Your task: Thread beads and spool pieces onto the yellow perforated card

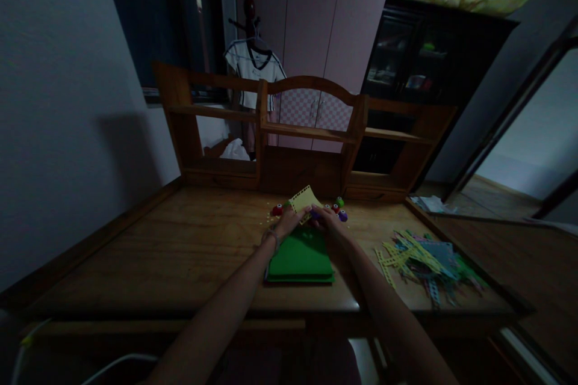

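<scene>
My left hand (289,221) pinches a sheet of yellow paper (303,197) by its lower left part. A row of small punched holes runs along the paper's upper left edge. My right hand (329,220) is closed round a small purple craft punch (315,214) at the sheet's lower right; the fingers partly cover it. Both hands are above the far part of a stack of green sheets (301,260) lying on the desk. Close by the left hand sits a red punch (277,210). Beyond the right hand stand a green punch (340,201) and another purple punch (343,215).
Tiny yellow paper bits (267,216) lie left of the red punch. A tangled heap of punched paper strips (419,258) covers the desk's right side. A wooden shelf unit (307,130) rises along the back of the wooden desk (180,246). The room is dim.
</scene>
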Demonstrator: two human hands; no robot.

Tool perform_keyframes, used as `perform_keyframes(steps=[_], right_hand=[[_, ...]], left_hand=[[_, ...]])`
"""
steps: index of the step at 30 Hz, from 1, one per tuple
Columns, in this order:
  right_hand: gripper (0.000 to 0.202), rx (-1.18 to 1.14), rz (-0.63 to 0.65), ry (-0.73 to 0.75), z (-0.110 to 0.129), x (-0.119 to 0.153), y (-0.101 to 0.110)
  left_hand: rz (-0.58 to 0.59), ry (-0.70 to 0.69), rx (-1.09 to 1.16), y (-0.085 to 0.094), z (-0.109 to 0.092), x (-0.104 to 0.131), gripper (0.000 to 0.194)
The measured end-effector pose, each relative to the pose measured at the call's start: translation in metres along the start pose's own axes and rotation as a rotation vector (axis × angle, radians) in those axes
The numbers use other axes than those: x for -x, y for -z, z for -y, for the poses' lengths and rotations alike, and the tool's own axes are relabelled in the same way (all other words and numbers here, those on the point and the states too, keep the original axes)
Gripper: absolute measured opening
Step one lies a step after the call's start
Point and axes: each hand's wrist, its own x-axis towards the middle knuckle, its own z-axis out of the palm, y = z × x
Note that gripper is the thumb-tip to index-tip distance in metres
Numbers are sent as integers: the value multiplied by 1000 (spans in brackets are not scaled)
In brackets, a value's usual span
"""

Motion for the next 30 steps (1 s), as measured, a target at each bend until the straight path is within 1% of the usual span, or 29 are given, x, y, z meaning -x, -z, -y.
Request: perform_keyframes(steps=[3,5,7,11,19,23,27,30], right_hand=[[37,-128,91,-103,-8,-9,6],[34,-185,114,-139,-12,-13,9],[32,-223,104,-157,-15,-14,10],[27,-255,79,-123,-17,-12,8],[30,-126,171,-41,-11,-9,11],[29,-125,200,-10,-6,-6,12],[25,-134,210,-18,-2,-5,13],[26,-137,192,-26,-1,-4,13]], left_hand=[[20,5,-3,0,-3,0,41],[33,3,3,0,-5,0,43],[44,10,3,0,-7,1,44],[48,7,13,0,-6,1,41],[50,-13,19,1,0,-1,37],[62,-20,26,1,-1,0,37],[82,-11,36,-1,-1,0,38],[78,-8,45,-2,1,-1,39]])
